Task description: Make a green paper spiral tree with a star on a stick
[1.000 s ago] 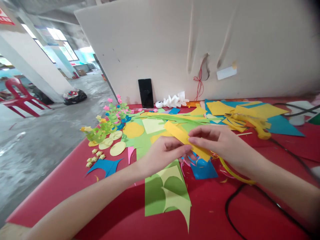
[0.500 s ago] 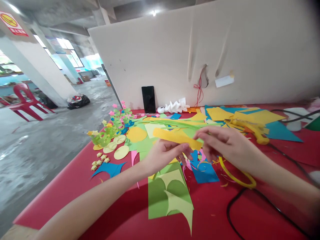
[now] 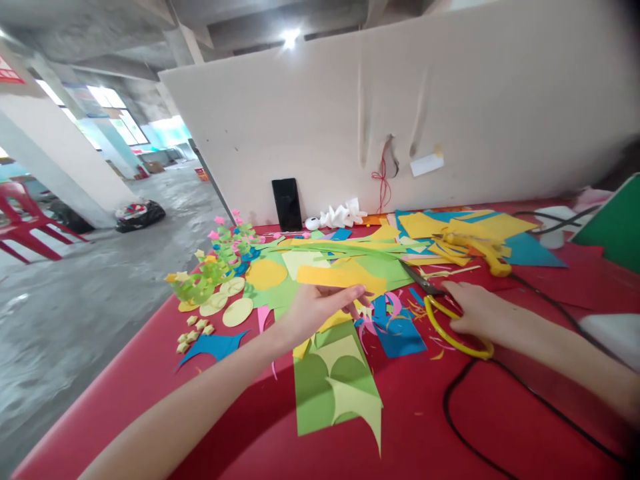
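My left hand [image 3: 320, 310] pinches a yellow paper strip [image 3: 340, 279] between thumb and fingers, holding it above the table. To the right, my right hand [image 3: 475, 310] is closed on the scissors [image 3: 453, 343], which have yellow loop handles and dark blades pointing up and left. The scissors lie low over the table, and part of their handle is hidden by my fingers. Beneath my left hand, a green paper sheet [image 3: 313, 393] lies with pale-yellow cut-out scraps [image 3: 357, 407] on it. A blue paper piece [image 3: 403, 337] and curly pink and blue trimmings rest between my hands.
Pale-yellow paper discs [image 3: 237, 312], small folded stars [image 3: 195, 333] and a green paper decoration [image 3: 205, 273] stand at left. A black phone [image 3: 287, 205] leans on the back board. A yellow glue gun [image 3: 493, 257] lies at right; a black cable [image 3: 450, 407] loops in front.
My right hand has left the yellow strip and moved right and down to the scissors. My left hand still holds the strip. The view has shifted slightly right.
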`<state>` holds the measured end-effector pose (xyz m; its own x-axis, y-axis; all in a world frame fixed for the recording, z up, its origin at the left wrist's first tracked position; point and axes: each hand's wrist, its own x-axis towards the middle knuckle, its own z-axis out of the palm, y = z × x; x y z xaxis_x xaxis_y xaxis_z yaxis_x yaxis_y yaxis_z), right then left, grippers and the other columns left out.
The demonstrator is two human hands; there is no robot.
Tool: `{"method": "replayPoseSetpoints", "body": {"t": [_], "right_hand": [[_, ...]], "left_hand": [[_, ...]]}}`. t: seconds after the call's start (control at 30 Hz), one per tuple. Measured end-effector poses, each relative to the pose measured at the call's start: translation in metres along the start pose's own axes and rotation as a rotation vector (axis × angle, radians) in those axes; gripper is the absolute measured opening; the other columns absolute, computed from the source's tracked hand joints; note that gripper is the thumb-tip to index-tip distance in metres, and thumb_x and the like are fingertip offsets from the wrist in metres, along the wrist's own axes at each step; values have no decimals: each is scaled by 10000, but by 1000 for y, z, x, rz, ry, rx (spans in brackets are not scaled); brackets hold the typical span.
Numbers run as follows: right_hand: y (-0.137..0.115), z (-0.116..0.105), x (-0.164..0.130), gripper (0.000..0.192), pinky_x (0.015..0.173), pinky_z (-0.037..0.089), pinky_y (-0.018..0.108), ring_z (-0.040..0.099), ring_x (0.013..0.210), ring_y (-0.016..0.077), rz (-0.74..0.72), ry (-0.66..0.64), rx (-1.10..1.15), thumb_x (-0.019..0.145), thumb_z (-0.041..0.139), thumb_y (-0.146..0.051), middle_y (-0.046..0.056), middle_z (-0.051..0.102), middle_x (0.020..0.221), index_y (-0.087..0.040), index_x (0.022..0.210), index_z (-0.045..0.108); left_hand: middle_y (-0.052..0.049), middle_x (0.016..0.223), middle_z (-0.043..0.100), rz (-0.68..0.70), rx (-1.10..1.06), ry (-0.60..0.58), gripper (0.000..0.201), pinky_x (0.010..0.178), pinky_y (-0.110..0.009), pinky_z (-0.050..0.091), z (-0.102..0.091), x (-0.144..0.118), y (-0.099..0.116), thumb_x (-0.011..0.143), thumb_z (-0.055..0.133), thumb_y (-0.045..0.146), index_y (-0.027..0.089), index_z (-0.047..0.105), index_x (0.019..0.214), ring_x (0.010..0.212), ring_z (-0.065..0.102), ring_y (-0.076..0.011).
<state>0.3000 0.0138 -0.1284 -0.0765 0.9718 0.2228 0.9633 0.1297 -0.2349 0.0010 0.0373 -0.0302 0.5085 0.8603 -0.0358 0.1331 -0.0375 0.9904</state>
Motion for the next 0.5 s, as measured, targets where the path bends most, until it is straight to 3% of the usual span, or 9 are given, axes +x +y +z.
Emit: {"method": "replayPoseSetpoints", "body": {"t": [0.17, 0.33, 0.5], "right_hand": [[2, -21, -3, 189, 555, 437, 229, 520, 614, 95, 38, 67, 91, 875, 503, -362, -2, 557, 731, -188, 844, 572], [-23, -49, -6, 126, 484, 389, 306, 522, 516, 187, 69, 104, 351, 782, 572, -355, 27, 563, 603, -241, 833, 585], [-67, -55, -8, 359, 402, 434, 284, 534, 410, 172, 13, -25, 703, 900, 294, -394, 44, 581, 550, -226, 655, 495]], "left_hand": [[-67, 725, 708, 34, -6, 6, 305, 652, -239, 497, 0, -2, 3, 769, 604, 314, 139, 655, 525, 692, 631, -152], [-68, 651, 689, 114, -115, -11, 329, 622, -247, 476, -4, 0, 2, 816, 542, 295, 114, 625, 554, 550, 609, -118], [-26, 594, 658, 169, -298, 5, 248, 575, -255, 468, -11, 7, -2, 836, 473, 278, 146, 524, 633, 511, 619, -128]]}}
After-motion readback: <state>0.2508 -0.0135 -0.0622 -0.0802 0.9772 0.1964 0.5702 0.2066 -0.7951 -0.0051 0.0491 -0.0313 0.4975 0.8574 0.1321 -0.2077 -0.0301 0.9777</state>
